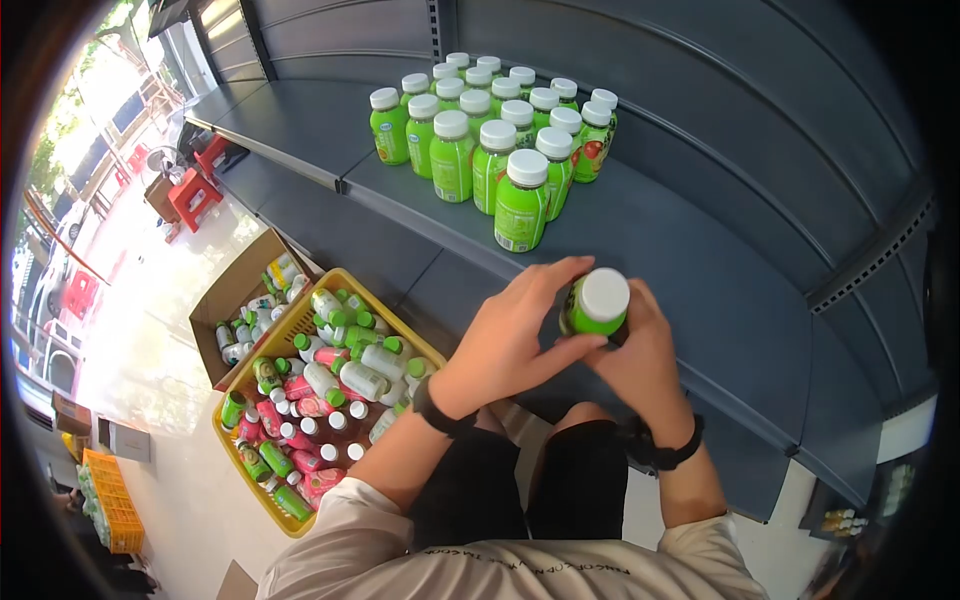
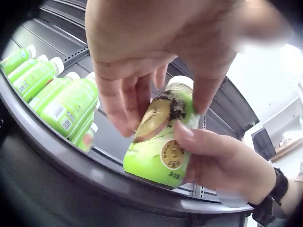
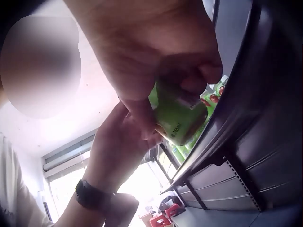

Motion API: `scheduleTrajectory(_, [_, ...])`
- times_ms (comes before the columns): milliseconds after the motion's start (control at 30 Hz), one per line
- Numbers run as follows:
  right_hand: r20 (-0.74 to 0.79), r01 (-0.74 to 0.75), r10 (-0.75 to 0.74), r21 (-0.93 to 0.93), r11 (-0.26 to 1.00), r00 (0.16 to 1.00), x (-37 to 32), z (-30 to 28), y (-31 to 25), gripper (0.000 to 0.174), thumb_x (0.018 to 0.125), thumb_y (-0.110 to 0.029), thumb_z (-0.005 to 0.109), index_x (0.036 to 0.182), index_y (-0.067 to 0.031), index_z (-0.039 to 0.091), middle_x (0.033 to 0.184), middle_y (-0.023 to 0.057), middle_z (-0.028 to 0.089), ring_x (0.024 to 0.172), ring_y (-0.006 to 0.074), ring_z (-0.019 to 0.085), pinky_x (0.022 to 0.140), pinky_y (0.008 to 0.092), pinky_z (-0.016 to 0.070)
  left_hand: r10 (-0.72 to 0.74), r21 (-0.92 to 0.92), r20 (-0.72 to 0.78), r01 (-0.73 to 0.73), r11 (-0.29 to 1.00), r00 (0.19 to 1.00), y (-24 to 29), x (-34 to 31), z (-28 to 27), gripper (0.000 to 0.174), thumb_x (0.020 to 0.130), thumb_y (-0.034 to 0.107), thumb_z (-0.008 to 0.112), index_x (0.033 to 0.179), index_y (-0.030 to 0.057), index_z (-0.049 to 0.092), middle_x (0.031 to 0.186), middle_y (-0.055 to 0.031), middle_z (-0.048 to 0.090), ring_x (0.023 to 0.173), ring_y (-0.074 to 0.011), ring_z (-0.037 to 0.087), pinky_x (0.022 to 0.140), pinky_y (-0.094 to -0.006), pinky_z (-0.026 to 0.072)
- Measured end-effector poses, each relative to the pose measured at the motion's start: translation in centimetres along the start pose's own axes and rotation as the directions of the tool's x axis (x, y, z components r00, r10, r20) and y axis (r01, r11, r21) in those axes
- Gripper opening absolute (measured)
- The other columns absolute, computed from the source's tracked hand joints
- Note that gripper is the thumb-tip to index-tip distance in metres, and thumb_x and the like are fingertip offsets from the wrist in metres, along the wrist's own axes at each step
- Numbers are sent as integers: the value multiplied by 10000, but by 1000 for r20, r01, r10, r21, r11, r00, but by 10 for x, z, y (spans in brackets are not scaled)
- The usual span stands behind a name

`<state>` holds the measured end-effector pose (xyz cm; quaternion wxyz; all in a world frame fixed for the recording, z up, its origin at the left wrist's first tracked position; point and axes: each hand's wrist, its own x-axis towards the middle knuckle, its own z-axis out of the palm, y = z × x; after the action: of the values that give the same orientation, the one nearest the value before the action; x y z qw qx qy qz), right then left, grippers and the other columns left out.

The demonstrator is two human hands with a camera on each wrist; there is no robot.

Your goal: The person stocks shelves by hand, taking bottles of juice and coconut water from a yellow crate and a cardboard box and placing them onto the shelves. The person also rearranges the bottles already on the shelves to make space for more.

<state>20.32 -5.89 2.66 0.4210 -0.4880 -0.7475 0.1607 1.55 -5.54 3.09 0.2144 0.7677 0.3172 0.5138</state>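
I see the right hand (image 1: 643, 348) gripping a green bottle (image 2: 156, 158) near the front edge of the shelf (image 1: 690, 260); the left hand (image 1: 515, 335) has thumb and fingers about it, though I cannot tell whether they grip; similar bottles (image 1: 491, 170) stand behind; a yellow crate (image 1: 284, 328) holds others.

Kiwi-label bottle (image 2: 154, 156): cap concealed behind the right hand (image 3: 156, 56) in the right wrist view; label largely covered in the head view. Left hand (image 2: 156, 40): cut off by the left wrist view's top edge. Rear bottles (image 1: 458, 60): bodies mostly screened by front bottles (image 1: 452, 172). Yellow crate (image 1: 289, 331): right side partly hidden behind the left forearm (image 1: 403, 462). Shirt lettering (image 1: 530, 562): not fully legible. Far-right goods (image 1: 843, 522): too small to identify.
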Motion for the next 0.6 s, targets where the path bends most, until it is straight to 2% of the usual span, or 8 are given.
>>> scheduleTrajectory(67, [-15, -142, 142, 13, 990, 990, 13, -5, 0, 528, 701, -184, 892, 1121, -18, 618, 1064, 141, 635, 931, 364, 654, 767, 413, 544, 9, 96, -115, 2, 995, 993, -7, 0, 5, 674, 790, 142, 859, 1364, 13, 530, 1277, -179, 595, 1098, -294, 613, 866, -365, 529])
scheduleTrajectory(100, [-8, -151, 150, -36, 988, 989, 21, -6, 4, 551, 713, -219, 909, 1127, -2, 619, 1042, 150, 636, 924, 352, 652, 766, 413, 535, 23, 170, -189, 9, 985, 982, -15, -3, 6, 652, 799, 138, 850, 1355, 13, 532, 1272, -175, 582, 1106, -290, 600, 861, -363, 525])
scheduleTrajectory(167, [-51, -108, 110, 45, 993, 993, 36, 4, 20, 552, 725, -232, 908, 1130, 8, 619, 1040, 158, 636, 922, 346, 652, 776, 415, 533, 45, 281, -337, 55, 958, 940, -38, -6, 9, 624, 820, 141, 828, 1350, 18, 521, 1212, -155, 576, 1087, -284, 584, 848, -358, 508])
scheduleTrajectory(267, [-75, -123, 132, 120, 985, 988, 49, 13, 24, 562, 751, -270, 904, 1138, 20, 619, 1064, 188, 650, 969, 356, 657, 819, 422, 534, -55, 303, -443, 207, 930, 895, -49, 5, 7, 648, 825, 150, 824, 1369, 13, 499, 1213, -153, 574, 1097, -285, 583, 849, -361, 506])
scheduleTrajectory(333, [-118, -116, 136, 166, 979, 984, 55, 26, 30, 577, 756, -280, 902, 1153, 21, 613, 1086, 202, 660, 994, 373, 663, 838, 430, 536, -47, 375, -439, 231, 898, 897, -58, 13, 3, 667, 834, 168, 822, 1386, 1, 486, 1204, -158, 598, 1089, -288, 598, 845, -375, 513])
scheduleTrajectory(400, [-101, -171, 185, 128, 977, 978, 57, 27, 28, 603, 761, -286, 899, 1182, 24, 598, 1112, 217, 668, 1010, 388, 669, 849, 438, 537, -84, 390, -438, 273, 879, 895, -64, 19, 2, 668, 844, 170, 816, 1396, -2, 481, 1198, -162, 613, 1090, -291, 612, 852, -387, 521])
scheduleTrajectory(533, [-89, -197, 202, 62, 978, 975, 63, 25, 23, 650, 774, -284, 890, 1244, 28, 568, 1124, 231, 679, 999, 413, 677, 847, 460, 537, -103, 321, -408, 248, 914, 907, -68, 22, 5, 653, 863, 159, 799, 1407, 2, 474, 1192, -169, 625, 1101, -295, 633, 873, -391, 539])
scheduleTrajectory(600, [-84, -201, 202, 24, 979, 976, 63, 24, 22, 663, 785, -273, 881, 1275, 31, 555, 1123, 227, 682, 991, 386, 687, 838, 440, 543, -90, 317, -376, 219, 923, 922, -66, 22, 7, 644, 868, 147, 792, 1408, 1, 472, 1190, -167, 621, 1108, -294, 636, 880, -385, 547])
